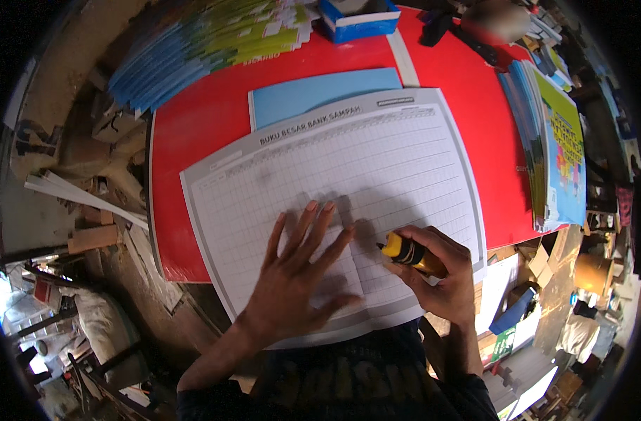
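A large white printed sheet (412, 168) with a grey border and a ruled grid lies in front of me, its near edge reaching my body. My left hand (292, 281) rests over its lower middle, fingers spread and holding nothing. To the right, my right hand (443, 277) is closed round a stubby yellow-and-black handheld object (413, 254), whose exact kind I cannot make out. Its dark tip points left, just above the sheet. A light blue sheet or cover (320, 95) sticks out from under the far edge.
The red tabletop (187, 210) lies beneath the sheet. Blue and green booklets (201, 52) fan out at the far left. Another booklet stack (552, 147) stands at the right, and a blue open box (359, 19) at the back. Wood pieces (96, 235) clutter the left side.
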`<state>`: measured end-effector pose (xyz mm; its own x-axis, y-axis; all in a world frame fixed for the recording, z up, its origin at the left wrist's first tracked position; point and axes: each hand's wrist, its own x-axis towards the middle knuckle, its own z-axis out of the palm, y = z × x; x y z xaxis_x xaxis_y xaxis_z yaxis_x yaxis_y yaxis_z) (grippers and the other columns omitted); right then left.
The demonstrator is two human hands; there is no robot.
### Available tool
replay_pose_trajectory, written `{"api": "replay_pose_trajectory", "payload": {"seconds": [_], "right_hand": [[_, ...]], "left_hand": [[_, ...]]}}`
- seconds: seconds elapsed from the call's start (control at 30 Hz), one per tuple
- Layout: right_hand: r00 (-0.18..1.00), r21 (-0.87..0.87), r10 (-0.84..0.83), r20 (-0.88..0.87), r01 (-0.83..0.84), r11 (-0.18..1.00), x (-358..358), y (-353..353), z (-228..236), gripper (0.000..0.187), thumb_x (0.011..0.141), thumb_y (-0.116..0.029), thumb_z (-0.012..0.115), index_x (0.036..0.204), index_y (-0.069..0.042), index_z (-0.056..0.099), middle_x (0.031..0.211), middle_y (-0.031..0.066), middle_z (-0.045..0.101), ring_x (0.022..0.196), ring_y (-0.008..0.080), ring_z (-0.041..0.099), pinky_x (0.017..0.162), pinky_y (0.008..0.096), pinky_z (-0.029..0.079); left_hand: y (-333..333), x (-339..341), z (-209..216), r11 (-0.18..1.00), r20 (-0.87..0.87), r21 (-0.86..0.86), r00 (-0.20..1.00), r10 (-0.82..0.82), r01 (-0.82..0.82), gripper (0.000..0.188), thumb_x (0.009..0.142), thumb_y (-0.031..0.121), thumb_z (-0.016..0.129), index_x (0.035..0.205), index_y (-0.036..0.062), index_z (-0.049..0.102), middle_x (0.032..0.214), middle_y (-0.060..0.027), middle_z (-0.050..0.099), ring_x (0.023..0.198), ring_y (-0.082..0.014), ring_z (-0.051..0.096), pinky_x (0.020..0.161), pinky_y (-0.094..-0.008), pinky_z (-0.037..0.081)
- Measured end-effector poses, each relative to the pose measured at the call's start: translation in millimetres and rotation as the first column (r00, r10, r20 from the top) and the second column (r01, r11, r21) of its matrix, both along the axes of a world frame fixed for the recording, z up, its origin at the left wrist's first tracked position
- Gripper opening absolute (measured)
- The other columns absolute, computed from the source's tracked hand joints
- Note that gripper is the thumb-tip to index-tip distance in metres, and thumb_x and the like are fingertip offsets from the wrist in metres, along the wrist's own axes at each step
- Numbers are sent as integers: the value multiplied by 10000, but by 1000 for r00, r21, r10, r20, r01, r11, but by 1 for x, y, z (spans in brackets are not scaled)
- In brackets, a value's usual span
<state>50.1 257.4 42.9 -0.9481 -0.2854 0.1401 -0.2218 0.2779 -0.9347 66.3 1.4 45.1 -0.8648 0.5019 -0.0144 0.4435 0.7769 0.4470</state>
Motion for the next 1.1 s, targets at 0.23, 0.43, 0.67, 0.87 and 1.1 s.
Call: {"api": "replay_pose_trajectory", "payload": {"seconds": [0.23,0.43,0.67,0.87,1.1], "right_hand": [[960,442,265,-94,-198,875,-14,-8,16,526,734,22,802,1238,-57,673,1097,92,690,937,297,722,776,386,629],[937,578,327,-127,-198,792,-27,-18,22,528,711,57,796,1213,-72,698,1087,76,672,933,277,714,768,376,643],[937,609,328,-120,-192,770,-30,-22,21,510,697,63,801,1187,-56,721,1039,82,683,891,272,700,723,377,609],[923,654,357,-145,-182,734,-30,-24,18,506,681,51,803,1171,-50,734,1037,73,679,877,257,698,712,356,607],[812,665,525,-256,-246,705,-41,-22,15,507,681,65,780,1177,-31,731,1051,63,681,872,246,698,689,357,609]], "left_hand": [[12,-6,-24,992,-15,-24,993,121,-121,1015,804,718,734,1607,206,384,1704,-117,241,1601,-302,152,1280,-636,81],[6,-17,-26,972,-63,146,979,196,-185,933,727,708,804,1534,346,507,1704,-134,214,1598,-370,105,1253,-701,42],[5,-15,-38,948,-10,226,972,233,-224,920,717,739,790,1516,368,524,1709,-131,203,1601,-362,92,1258,-696,30],[4,-15,-41,936,6,277,975,222,-215,910,714,741,789,1505,369,535,1709,-115,229,1603,-341,112,1269,-672,44],[5,-15,-40,956,-13,211,977,211,-204,903,709,740,792,1496,371,544,1711,-111,228,1601,-340,128,1270,-670,50]]}}
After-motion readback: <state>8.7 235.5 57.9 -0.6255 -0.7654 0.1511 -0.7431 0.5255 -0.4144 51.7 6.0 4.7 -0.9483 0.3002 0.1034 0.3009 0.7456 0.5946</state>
